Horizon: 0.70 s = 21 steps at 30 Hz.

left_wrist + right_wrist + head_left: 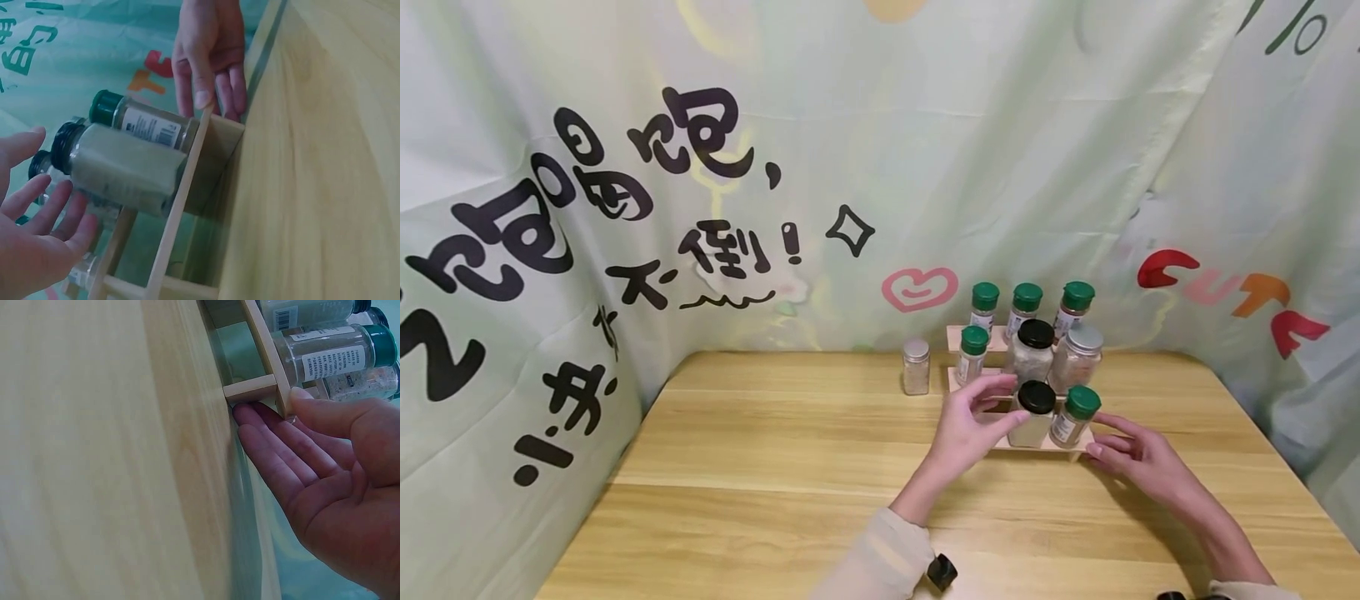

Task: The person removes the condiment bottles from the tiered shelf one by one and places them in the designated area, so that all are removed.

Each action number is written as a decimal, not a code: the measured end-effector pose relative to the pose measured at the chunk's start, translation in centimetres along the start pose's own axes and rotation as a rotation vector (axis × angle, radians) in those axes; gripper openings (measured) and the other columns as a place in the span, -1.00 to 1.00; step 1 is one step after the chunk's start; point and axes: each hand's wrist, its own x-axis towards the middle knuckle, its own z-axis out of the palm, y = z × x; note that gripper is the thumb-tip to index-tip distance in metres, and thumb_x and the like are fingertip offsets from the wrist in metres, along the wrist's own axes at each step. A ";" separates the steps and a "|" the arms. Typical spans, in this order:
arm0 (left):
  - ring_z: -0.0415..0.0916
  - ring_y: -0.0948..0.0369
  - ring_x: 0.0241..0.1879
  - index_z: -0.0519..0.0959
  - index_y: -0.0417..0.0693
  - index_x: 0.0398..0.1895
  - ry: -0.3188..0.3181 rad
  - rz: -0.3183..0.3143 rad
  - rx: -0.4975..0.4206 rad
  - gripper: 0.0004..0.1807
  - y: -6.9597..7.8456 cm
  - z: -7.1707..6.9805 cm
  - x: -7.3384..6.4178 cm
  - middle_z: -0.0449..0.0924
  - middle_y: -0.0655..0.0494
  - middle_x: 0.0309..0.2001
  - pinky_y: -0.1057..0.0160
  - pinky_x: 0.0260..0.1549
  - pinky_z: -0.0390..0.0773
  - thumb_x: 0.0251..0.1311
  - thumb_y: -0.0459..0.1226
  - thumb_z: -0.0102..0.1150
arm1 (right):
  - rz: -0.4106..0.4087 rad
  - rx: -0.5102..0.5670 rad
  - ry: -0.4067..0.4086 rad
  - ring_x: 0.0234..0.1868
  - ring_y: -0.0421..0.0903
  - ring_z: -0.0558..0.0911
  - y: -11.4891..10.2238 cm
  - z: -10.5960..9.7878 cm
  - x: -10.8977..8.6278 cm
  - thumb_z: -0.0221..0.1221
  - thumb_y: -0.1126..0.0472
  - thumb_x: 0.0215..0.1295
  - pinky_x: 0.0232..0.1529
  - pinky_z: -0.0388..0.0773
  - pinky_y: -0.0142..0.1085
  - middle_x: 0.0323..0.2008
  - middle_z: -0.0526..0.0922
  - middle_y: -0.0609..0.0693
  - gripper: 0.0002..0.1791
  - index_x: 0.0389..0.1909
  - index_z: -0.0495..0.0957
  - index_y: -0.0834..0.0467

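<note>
A tiered wooden spice rack (955, 337) stands on the table, holding several jars. On its front tier are a black-lidded jar (1030, 429) of pale contents and a green-lidded jar (1067, 427). My left hand (966, 421) is beside the black-lidded jar, fingers spread; the left wrist view shows a gap between them. At the rack's right front corner, my right hand (1142, 462) pinches the end of the front rail (270, 356), its thumb on the front and fingers at the side. Behind are another black-lidded jar (1033, 362) and a silver-lidded jar (1075, 367).
A small silver-lidded jar (916, 371) stands alone on the wooden table (760, 450), left of the rack. Green-lidded jars (1026, 304) line the back tier, near the printed curtain (1000, 167). Another green-lidded jar (972, 354) is on the middle tier's left.
</note>
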 end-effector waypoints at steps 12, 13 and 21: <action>0.60 0.22 0.09 0.60 -0.18 0.21 0.032 -0.020 0.028 -0.52 -0.2 1.7 0.4 0.62 -0.05 0.14 0.04 0.09 0.67 0.21 -0.39 0.45 | -0.035 0.010 0.012 -0.13 -0.40 0.68 0.5 0.0 0.0 0.15 0.41 0.49 -0.15 0.68 -0.46 0.08 0.56 0.58 -0.36 0.39 0.11 0.64; 0.60 0.23 0.09 0.60 -0.18 0.20 0.035 -0.020 0.036 -0.52 -0.2 1.8 0.5 0.62 -0.04 0.13 0.04 0.08 0.67 0.20 -0.38 0.45 | -0.031 0.013 0.014 -0.13 -0.40 0.68 0.5 0.0 0.0 0.15 0.41 0.49 -0.15 0.69 -0.46 0.08 0.56 0.58 -0.36 0.40 0.11 0.64; 0.60 0.29 -0.01 0.66 -0.09 0.15 0.054 -0.054 0.073 -0.55 -0.5 2.2 0.8 0.66 0.05 0.05 0.11 0.00 0.71 0.16 -0.33 0.51 | -0.040 0.033 0.013 -0.14 -0.37 0.69 0.7 0.1 0.0 0.15 0.42 0.48 -0.16 0.69 -0.44 0.07 0.56 0.58 -0.36 0.39 0.11 0.65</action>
